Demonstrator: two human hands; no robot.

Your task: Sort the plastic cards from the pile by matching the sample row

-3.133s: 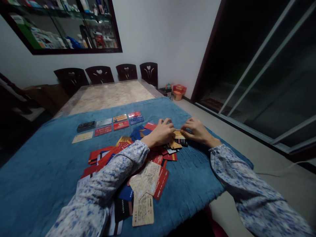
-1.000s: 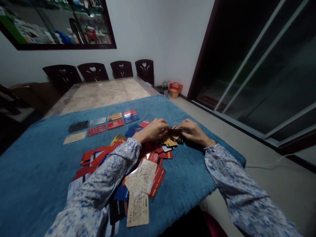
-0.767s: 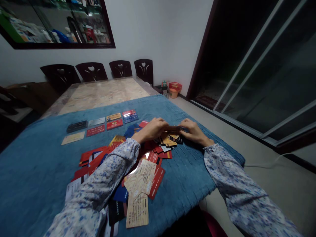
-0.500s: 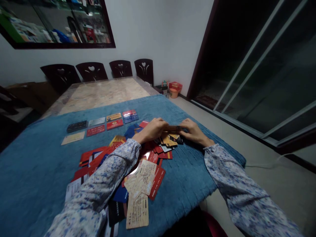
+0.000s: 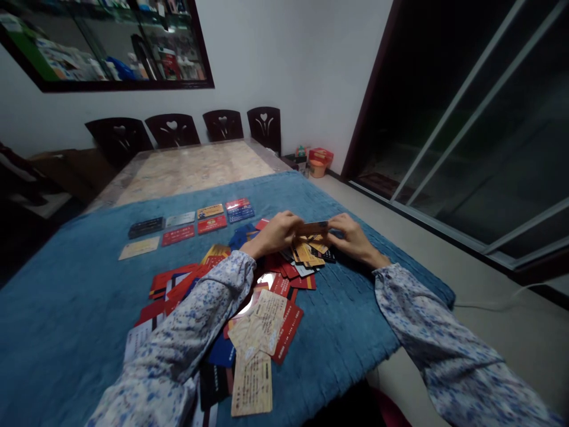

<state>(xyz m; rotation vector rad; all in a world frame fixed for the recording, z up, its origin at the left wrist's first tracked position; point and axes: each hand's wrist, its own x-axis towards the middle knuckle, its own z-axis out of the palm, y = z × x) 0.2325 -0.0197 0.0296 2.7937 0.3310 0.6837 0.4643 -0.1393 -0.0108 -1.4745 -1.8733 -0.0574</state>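
Observation:
Between my hands is a small stack of cards [image 5: 313, 228], held on edge just above the scattered heap. My left hand [image 5: 281, 231] pinches its left end and my right hand [image 5: 349, 234] grips the right end. Under them lie yellow cards [image 5: 306, 254] and a black card [image 5: 329, 256]. Closer to me, beige cards [image 5: 252, 382] with printed text overlap a red card [image 5: 288, 332]. More red cards [image 5: 165, 280] spread out to the left, partly hidden by my left sleeve.
Sorted cards lie in rows beyond the heap: a black stack [image 5: 146, 227], a silver card [image 5: 180, 219], red cards [image 5: 212, 224], a red and blue stack [image 5: 240, 210] and a beige card [image 5: 138, 247]. A blue cloth [image 5: 80, 290] covers the near table; chairs [image 5: 264, 127] stand behind.
The view has shifted slightly, so everything sits a little further right. Both hands still hold the stack, which is tilted a bit more upright, showing more of its face.

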